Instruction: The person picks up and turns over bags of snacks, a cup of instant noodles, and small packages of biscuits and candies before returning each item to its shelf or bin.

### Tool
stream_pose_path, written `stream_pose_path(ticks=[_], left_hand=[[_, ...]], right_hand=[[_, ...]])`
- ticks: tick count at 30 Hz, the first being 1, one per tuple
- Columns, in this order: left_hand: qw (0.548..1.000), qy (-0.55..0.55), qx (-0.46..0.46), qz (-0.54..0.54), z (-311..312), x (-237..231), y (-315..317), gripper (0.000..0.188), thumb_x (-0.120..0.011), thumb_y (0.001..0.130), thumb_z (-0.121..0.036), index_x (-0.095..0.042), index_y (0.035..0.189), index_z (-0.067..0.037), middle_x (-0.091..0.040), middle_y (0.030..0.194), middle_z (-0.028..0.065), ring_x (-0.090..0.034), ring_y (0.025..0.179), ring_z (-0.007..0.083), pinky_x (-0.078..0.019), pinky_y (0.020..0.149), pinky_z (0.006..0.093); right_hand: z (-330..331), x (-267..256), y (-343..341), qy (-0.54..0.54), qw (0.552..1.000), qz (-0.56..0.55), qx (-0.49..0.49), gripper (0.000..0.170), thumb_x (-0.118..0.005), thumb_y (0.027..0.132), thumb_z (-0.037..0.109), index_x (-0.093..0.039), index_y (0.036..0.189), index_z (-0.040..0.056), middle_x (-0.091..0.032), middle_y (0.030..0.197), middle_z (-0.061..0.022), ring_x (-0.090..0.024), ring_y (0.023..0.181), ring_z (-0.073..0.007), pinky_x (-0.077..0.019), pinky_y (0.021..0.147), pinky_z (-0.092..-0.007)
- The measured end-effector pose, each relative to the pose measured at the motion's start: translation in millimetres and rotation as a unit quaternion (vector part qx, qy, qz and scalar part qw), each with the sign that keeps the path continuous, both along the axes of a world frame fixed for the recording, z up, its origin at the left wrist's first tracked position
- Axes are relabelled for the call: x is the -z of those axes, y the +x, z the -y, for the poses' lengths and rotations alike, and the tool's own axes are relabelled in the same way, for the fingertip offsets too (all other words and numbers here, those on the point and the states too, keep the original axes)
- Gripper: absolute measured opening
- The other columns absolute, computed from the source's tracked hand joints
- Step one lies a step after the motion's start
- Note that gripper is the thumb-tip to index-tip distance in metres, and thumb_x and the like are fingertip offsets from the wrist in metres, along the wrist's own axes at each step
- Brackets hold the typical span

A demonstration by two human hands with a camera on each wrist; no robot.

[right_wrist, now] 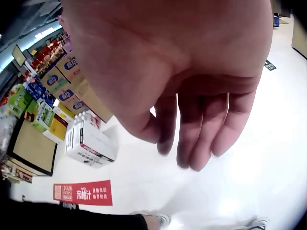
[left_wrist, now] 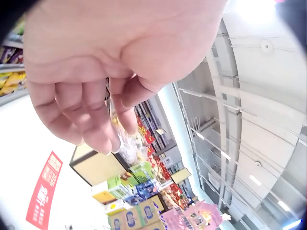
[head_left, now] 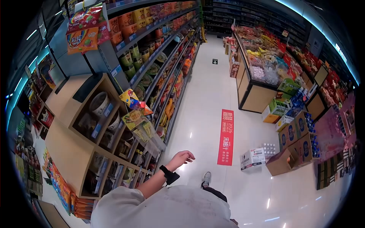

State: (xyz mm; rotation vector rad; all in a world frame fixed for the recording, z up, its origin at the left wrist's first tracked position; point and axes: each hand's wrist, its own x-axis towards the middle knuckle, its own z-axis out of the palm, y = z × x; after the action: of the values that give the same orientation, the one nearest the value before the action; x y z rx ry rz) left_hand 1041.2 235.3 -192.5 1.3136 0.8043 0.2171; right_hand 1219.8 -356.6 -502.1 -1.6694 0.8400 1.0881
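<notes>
A supermarket aisle with a glossy white floor (head_left: 190, 125) ran between tall grey shelving (head_left: 163, 23) and a low, wood-panelled sweets counter (head_left: 254, 98), a long red floor sticker with white lettering (head_left: 226, 136) lying along it. A person in a loose, pale top (head_left: 163, 209) held the left hand (head_left: 181, 159) out over the floor, its fingers loosely bent, slightly parted and holding nothing. Nearest to it, yet apart from it, yellow-green flat plastic packets (head_left: 137, 123) hung at the corner of a pale wood-look display stand (head_left: 62, 142), with clear plastic packs (head_left: 155, 146) below them. The packets looked light, soft and rather slippery, best pinched by the flat top edge so that the contents would not be crushed. The right hand (right_wrist: 177, 72), also empty, hung with fingers gently curled and little space between them; a white printed carton (right_wrist: 91, 143) stood on the floor beyond. That box appeared stiff and probably heavy, and seemed better gripped underneath, at two opposite lower edges.
</notes>
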Motion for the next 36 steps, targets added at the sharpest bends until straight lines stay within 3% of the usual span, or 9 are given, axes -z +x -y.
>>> stream_pose_path(ticks=[4, 7, 11, 15, 17, 21, 23, 33, 36], left_hand=[[0.995, 0.058, -0.065, 0.055, -73.5, -26.8, 34.9, 0.023, -0.037, 0.092, -0.017, -0.057, 0.083, -0.010, -0.068, 0.103, 0.0061, -0.062, 0.095, 0.0148, -0.0466, 0.081, 0.0312], [0.987, 0.050, -0.129, 0.078, -98.3, -36.4, 44.4, 0.023, -0.037, 0.091, -0.015, -0.052, 0.076, -0.010, -0.069, 0.100, 0.0076, -0.063, 0.094, 0.0159, -0.0473, 0.081, 0.0308], [0.979, 0.014, -0.190, 0.076, -142.6, -21.1, 53.3, 0.023, -0.037, 0.091, -0.015, -0.049, 0.072, -0.011, -0.069, 0.093, 0.0074, -0.063, 0.090, 0.0163, -0.0477, 0.078, 0.0291], [0.968, -0.017, -0.237, 0.085, -218.2, -17.4, 70.0, 0.023, -0.038, 0.092, -0.016, -0.051, 0.075, -0.011, -0.069, 0.095, 0.0072, -0.063, 0.088, 0.0150, -0.0475, 0.077, 0.0282], [0.951, 0.016, -0.300, 0.076, -263.0, -32.1, 78.1, 0.021, -0.039, 0.093, -0.014, -0.056, 0.080, -0.009, -0.068, 0.098, 0.0066, -0.062, 0.087, 0.0123, -0.0472, 0.075, 0.0264], [0.900, 0.208, -0.377, 0.067, -364.7, -60.2, 62.5, 0.022, -0.045, 0.090, -0.008, -0.066, 0.092, -0.001, -0.068, 0.100, 0.0057, -0.062, 0.087, 0.0138, -0.0485, 0.077, 0.0257], [0.798, 0.423, -0.428, 0.016, -396.9, -92.3, 47.8, 0.017, -0.053, 0.084, -0.007, -0.067, 0.092, -0.003, -0.067, 0.095, 0.0091, -0.064, 0.092, 0.0224, -0.0503, 0.079, 0.0317], [0.434, 0.562, -0.668, -0.222, -494.6, -201.2, 5.9, 0.061, -0.074, 0.077, -0.024, -0.047, 0.127, -0.001, -0.054, 0.123, 0.0223, -0.053, 0.113, 0.0384, -0.0459, 0.092, 0.0413], [0.436, 0.523, -0.684, -0.260, -521.8, -214.5, -9.3, 0.068, -0.077, 0.073, -0.028, -0.047, 0.126, 0.001, -0.054, 0.123, 0.0256, -0.054, 0.111, 0.0398, -0.0455, 0.092, 0.0412]], right_hand=[[-101.7, 46.9, 251.2, 0.012, 0.993, 0.111, -0.033, 0.014, -0.052, 0.086, 0.015, -0.057, 0.093, 0.0037, -0.059, 0.066, -0.0157, -0.054, 0.045, -0.0221, -0.0410, 0.037, -0.0324], [-278.1, -21.5, 369.6, 0.065, 0.969, 0.216, -0.104, 0.012, -0.056, 0.082, 0.011, -0.054, 0.073, 0.0047, -0.049, 0.051, -0.0090, -0.042, 0.035, -0.0165, -0.0287, 0.030, -0.0276], [-530.3, -123.2, 412.1, 0.209, 0.910, 0.286, -0.215, 0.012, -0.058, 0.087, 0.017, -0.059, 0.090, 0.0051, -0.060, 0.068, -0.0061, -0.050, 0.046, -0.0092, -0.0340, 0.036, -0.0224], [-705.2, -174.8, 342.4, 0.292, 0.842, 0.287, -0.351, 0.020, -0.050, 0.093, 0.019, -0.064, 0.102, 0.0079, -0.068, 0.084, -0.0064, -0.062, 0.068, -0.0107, -0.0478, 0.054, -0.0219], [-763.7, -189.9, 304.3, 0.326, 0.735, 0.236, -0.545, 0.022, -0.050, 0.095, 0.018, -0.064, 0.106, 0.0050, -0.069, 0.091, -0.0066, -0.066, 0.075, -0.0131, -0.0514, 0.063, -0.0239], [-887.5, -208.5, 280.3, 0.312, 0.645, 0.189, -0.672, 0.024, -0.051, 0.095, 0.019, -0.064, 0.109, 0.0049, -0.069, 0.097, -0.0065, -0.066, 0.086, -0.0157, -0.0504, 0.073, -0.0282], [-957.7, -215.3, 279.9, 0.302, 0.646, 0.196, -0.674, 0.024, -0.050, 0.094, 0.018, -0.064, 0.108, 0.0047, -0.069, 0.097, -0.0069, -0.066, 0.085, -0.0160, -0.0506, 0.073, -0.0289], [-1165.9, -343.9, 107.6, 0.560, 0.481, 0.117, -0.664, 0.020, -0.051, 0.097, 0.013, -0.063, 0.108, 0.0009, -0.069, 0.095, -0.0055, -0.065, 0.086, -0.0139, -0.0511, 0.077, -0.0259], [-1170.4, -365.7, 53.8, 0.618, 0.373, 0.063, -0.689, 0.019, -0.053, 0.096, 0.009, -0.063, 0.109, -0.0005, -0.068, 0.096, -0.0054, -0.064, 0.087, -0.0120, -0.0505, 0.079, -0.0243]])
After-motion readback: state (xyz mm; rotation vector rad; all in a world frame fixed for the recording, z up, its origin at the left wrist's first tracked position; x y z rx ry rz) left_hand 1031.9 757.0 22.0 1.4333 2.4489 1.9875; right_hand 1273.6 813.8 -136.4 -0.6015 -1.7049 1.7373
